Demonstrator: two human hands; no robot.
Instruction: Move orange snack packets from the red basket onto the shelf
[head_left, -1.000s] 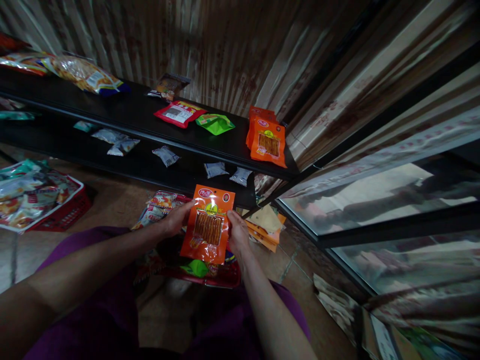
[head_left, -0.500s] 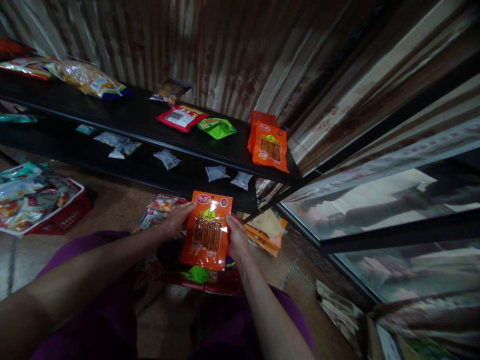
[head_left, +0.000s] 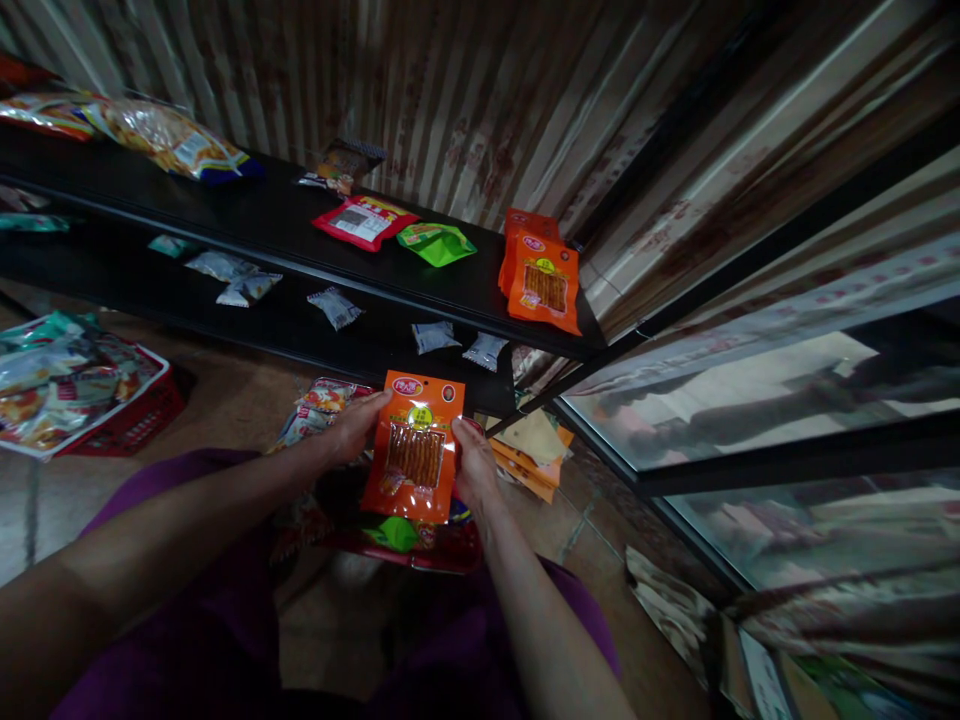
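Note:
An orange snack packet (head_left: 415,455) with a window showing brown strips is held upright, front towards me. My left hand (head_left: 361,425) grips its left edge, and my right hand (head_left: 475,462) grips the right edge; the fingers behind it are hidden. Beneath the packet is a red basket (head_left: 442,562) between my knees, holding a green packet (head_left: 395,534) and other bagged snacks (head_left: 315,405). Matching orange packets (head_left: 543,285) lie stacked at the right end of the black upper shelf (head_left: 270,225).
A red packet (head_left: 365,221) and a green packet (head_left: 436,243) lie mid-shelf. Small silvery packets (head_left: 334,307) are spread along the lower shelf. Another red basket (head_left: 139,410) full of snacks stands on the floor at left. Orange and tan sheets (head_left: 536,450) lie beside the glass-fronted frame (head_left: 652,480).
Both hands keep hold of the orange packet, which appears slightly higher in view. The camera view has shifted a little; the shelf goods look unmoved.

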